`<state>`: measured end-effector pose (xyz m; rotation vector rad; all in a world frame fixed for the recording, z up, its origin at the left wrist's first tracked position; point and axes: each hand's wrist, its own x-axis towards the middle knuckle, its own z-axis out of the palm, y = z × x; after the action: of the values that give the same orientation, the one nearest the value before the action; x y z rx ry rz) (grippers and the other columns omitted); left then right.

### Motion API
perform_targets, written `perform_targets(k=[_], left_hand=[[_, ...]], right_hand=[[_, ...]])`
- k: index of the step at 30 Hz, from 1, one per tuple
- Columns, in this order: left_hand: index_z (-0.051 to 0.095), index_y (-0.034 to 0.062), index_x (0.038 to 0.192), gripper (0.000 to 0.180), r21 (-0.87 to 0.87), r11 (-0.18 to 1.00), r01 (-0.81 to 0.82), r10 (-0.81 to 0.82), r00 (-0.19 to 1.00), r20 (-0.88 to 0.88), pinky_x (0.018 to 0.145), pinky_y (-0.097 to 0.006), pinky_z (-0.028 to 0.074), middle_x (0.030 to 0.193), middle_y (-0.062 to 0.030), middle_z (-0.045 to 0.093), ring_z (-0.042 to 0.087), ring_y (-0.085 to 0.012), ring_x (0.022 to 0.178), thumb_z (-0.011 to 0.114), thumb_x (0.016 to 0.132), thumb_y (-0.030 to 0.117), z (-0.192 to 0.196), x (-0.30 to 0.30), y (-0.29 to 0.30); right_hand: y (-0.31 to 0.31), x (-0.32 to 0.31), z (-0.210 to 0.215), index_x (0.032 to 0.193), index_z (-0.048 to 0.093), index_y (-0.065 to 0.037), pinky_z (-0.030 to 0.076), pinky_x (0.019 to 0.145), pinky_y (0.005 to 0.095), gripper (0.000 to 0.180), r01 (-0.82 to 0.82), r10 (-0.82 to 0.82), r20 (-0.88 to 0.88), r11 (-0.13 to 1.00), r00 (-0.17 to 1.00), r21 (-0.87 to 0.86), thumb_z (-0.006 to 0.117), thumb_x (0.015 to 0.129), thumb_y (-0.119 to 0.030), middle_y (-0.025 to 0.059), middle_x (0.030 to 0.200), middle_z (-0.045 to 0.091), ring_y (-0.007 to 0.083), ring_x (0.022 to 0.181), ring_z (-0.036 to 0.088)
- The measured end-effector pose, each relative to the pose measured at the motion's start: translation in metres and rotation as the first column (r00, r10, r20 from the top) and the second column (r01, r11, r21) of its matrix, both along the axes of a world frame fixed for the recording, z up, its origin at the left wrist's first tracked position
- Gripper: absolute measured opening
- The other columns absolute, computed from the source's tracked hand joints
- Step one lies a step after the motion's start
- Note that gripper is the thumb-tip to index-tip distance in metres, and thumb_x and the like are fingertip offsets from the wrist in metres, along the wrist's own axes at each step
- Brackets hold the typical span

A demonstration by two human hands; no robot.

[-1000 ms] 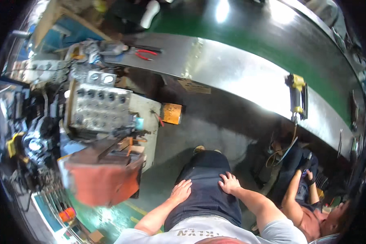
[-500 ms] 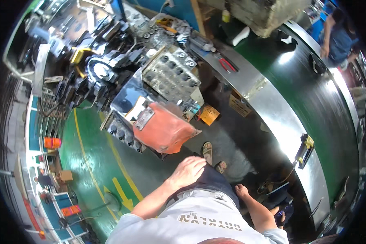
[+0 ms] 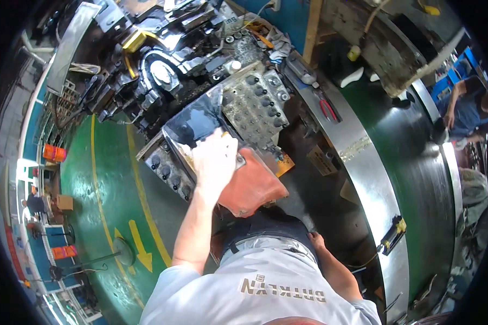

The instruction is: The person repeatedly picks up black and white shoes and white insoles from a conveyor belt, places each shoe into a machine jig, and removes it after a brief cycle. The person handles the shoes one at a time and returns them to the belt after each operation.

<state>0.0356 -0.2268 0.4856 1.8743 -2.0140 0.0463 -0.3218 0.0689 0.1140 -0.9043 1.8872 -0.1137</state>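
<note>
My left hand [image 3: 216, 162] reaches over the machine, at the upper edge of the red-orange flap [image 3: 255, 184]. Its fingers look bent and closed, but glare and the back of the hand hide what lies under them. Just beyond the fingertips is a dark, smooth tray-like surface [image 3: 192, 122]. A pale piece on that surface is partly covered by the hand. My right hand [image 3: 315, 240] hangs low beside my right hip, away from the machine; its fingers are too small and partly hidden to read.
A metal block with black knobs [image 3: 255, 105] stands behind the flap, with more knobs [image 3: 168, 173] to its left. Red-handled pliers [image 3: 328, 110] lie on the steel ledge [image 3: 371, 173]. A yellow-and-black device [image 3: 393, 235] sits farther down it. Another person [image 3: 463, 108] is at the far right.
My left hand has moved forward from near my waist to the top of the flap. My right hand stays low by my side. The view has shifted, so the machine sits differently.
</note>
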Motion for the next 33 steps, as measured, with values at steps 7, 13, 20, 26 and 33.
perform_targets(k=[7, 13, 20, 26, 33], left_hand=[[0.058, -0.0066, 0.114, 0.05, -0.119, 0.991, 0.056, -0.059, 0.998, -0.019, 0.077, -0.043, 0.044, 0.091, -0.0173, 0.059, 0.058, -0.0332, 0.084, 0.069, 0.083, 0.031, -0.004, 0.008, 0.001], [0.056, -0.0066, 0.114, 0.05, -0.095, 0.995, 0.023, -0.025, 0.999, -0.024, 0.076, -0.042, 0.044, 0.089, -0.0167, 0.056, 0.055, -0.0325, 0.081, 0.069, 0.082, 0.03, -0.003, 0.007, 0.003], [0.055, -0.007, 0.115, 0.052, -0.115, 0.993, 0.031, -0.031, 0.999, -0.005, 0.076, -0.041, 0.044, 0.089, -0.0167, 0.055, 0.055, -0.0326, 0.081, 0.07, 0.081, 0.029, -0.003, 0.007, 0.002], [0.055, -0.006, 0.116, 0.051, -0.062, 0.997, 0.039, -0.039, 0.999, 0.006, 0.08, -0.043, 0.044, 0.094, -0.0183, 0.057, 0.057, -0.0343, 0.088, 0.07, 0.081, 0.028, 0.004, 0.008, 0.003], [0.056, -0.0045, 0.118, 0.044, 0.192, 0.981, 0.0, -0.002, 1.0, 0.011, 0.081, -0.045, 0.044, 0.103, -0.0214, 0.061, 0.058, -0.0363, 0.095, 0.064, 0.088, 0.027, 0.018, -0.006, -0.003]], right_hand=[[-0.029, 0.014, 0.003, 0.107, 0.068, -0.002, 0.05, 0.088, 0.0404, 0.036, -0.028, 0.016, -0.11, 0.993, 0.994, -0.111, 0.057, 0.089, -0.031, 0.0206, 0.103, 0.069, 0.0327, 0.098, 0.067], [-0.047, 0.01, 0.001, 0.103, 0.07, -0.003, 0.052, 0.084, 0.0382, 0.029, 0.003, -0.03, -0.109, 0.971, 0.994, -0.24, 0.059, 0.088, -0.024, 0.0199, 0.097, 0.07, 0.0322, 0.093, 0.068], [-0.034, 0.014, -0.009, 0.101, 0.07, -0.003, 0.051, 0.083, 0.0379, 0.028, -0.013, 0.008, -0.041, 0.991, 0.999, -0.133, 0.061, 0.087, -0.026, 0.0186, 0.094, 0.071, 0.0317, 0.092, 0.068], [0.002, 0.015, -0.025, 0.105, 0.07, -0.004, 0.051, 0.084, 0.038, 0.034, 0.094, -0.094, 0.005, 0.993, 0.996, -0.077, 0.059, 0.087, -0.03, 0.0185, 0.098, 0.071, 0.0309, 0.094, 0.068], [-0.004, 0.0, -0.009, 0.098, 0.067, 0.001, 0.049, 0.083, 0.0453, 0.039, 0.001, 0.001, -0.052, 0.999, 0.999, 0.044, 0.053, 0.088, -0.034, 0.0235, 0.095, 0.068, 0.0392, 0.093, 0.065]])
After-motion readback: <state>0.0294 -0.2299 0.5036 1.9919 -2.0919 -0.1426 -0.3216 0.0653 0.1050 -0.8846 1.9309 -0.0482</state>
